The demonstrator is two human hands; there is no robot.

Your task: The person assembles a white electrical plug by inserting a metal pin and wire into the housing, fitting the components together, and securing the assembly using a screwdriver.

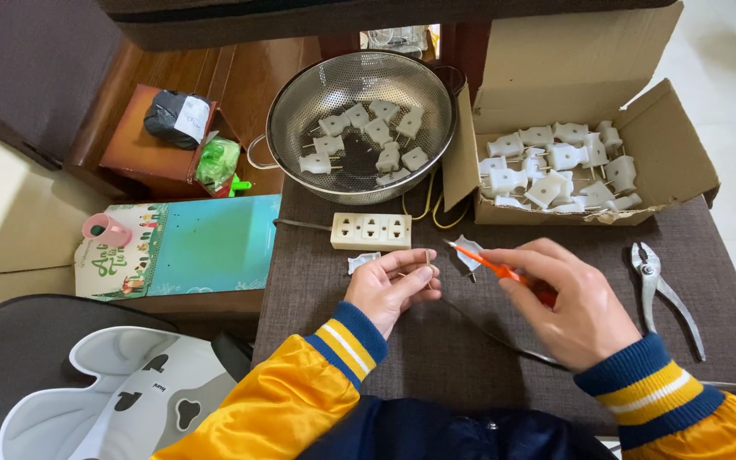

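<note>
My left hand (392, 286) pinches a small white plug part with a metal pin (427, 259) over the dark table cover. In my right hand (566, 300) is an orange-handled screwdriver (494, 267), its tip pointing left toward that part. A white plug half (471, 252) lies just behind the screwdriver, and another white piece (362, 261) lies left of my left hand. A thin dark cable (491, 336) runs under my right hand. A cream three-outlet socket strip (371, 231) sits beyond my hands.
A metal colander (296, 98) at the back holds several white plugs. An open cardboard box (670, 145) at the right holds more. Pliers (663, 293) lie at the right. A teal book (185, 247) with a pink tape roll (106, 230) lies left.
</note>
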